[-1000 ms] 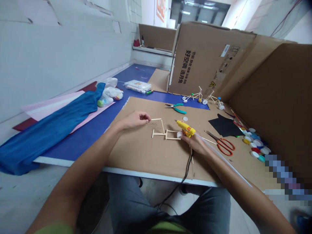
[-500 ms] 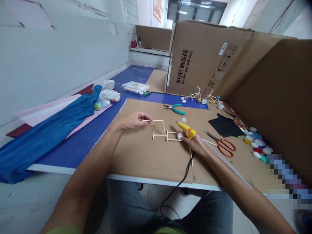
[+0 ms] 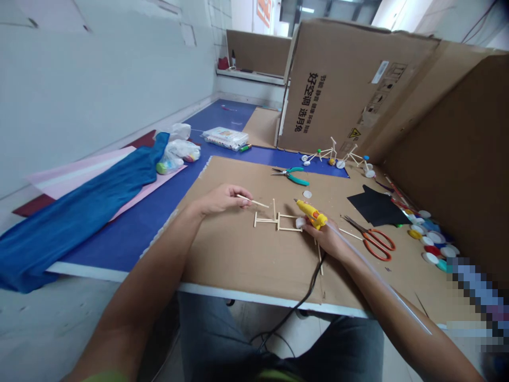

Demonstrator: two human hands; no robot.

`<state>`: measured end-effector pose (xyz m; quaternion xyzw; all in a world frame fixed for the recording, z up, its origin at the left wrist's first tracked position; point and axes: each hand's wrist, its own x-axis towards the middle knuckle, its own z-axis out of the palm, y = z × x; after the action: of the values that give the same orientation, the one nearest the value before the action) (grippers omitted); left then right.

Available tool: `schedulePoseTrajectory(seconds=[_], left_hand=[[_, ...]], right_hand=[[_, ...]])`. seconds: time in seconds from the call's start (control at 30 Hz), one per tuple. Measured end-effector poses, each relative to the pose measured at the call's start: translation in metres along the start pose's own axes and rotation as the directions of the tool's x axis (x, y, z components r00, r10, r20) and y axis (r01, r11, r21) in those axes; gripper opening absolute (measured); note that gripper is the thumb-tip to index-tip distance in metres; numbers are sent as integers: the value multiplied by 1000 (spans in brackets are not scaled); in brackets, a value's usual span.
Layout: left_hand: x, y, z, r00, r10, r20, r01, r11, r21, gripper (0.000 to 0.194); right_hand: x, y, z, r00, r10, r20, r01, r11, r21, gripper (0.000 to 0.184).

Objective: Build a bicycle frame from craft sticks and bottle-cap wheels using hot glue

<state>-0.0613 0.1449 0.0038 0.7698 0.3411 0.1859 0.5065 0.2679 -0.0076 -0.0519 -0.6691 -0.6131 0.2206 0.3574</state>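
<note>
Head view: the left hand (image 3: 230,199) pinches a thin wooden stick (image 3: 260,204), its long axis slanting rightward and slightly toward the wearer, the free end just beside a side stick (image 3: 274,209) of the wooden frame (image 3: 278,222). The frame lies between the hands above a cardboard sheet (image 3: 234,254), long axis running left to right. The right hand (image 3: 328,237), nearer the frame's right end, is closed around a yellow glue gun (image 3: 314,215), nozzle pointing left and away; whether its fingers also grip the white disc (image 3: 300,223) is unclear.
</note>
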Motion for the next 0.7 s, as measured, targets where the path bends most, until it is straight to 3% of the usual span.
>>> schedulePoseTrajectory(seconds=[0.13,0.33,0.5,0.7], left_hand=[[-1,1,5,997,0,-73,1,1000,21,41],[3,0,30,996,34,-88,-30,998,47,37],[7,-5,41,989,72,-127,-59,993,105,36],[7,-5,46,985,145,-90,-127,975,181,34]], right_hand=[[-2,2,-1,1000,-3,0,3,999,42,28],[-14,-13,-10,998,-43,-38,49,984,169,30],[-22,-37,-24,993,-78,93,67,990,122,24],[-15,-60,-38,937,-174,303,171,985,36,25]])
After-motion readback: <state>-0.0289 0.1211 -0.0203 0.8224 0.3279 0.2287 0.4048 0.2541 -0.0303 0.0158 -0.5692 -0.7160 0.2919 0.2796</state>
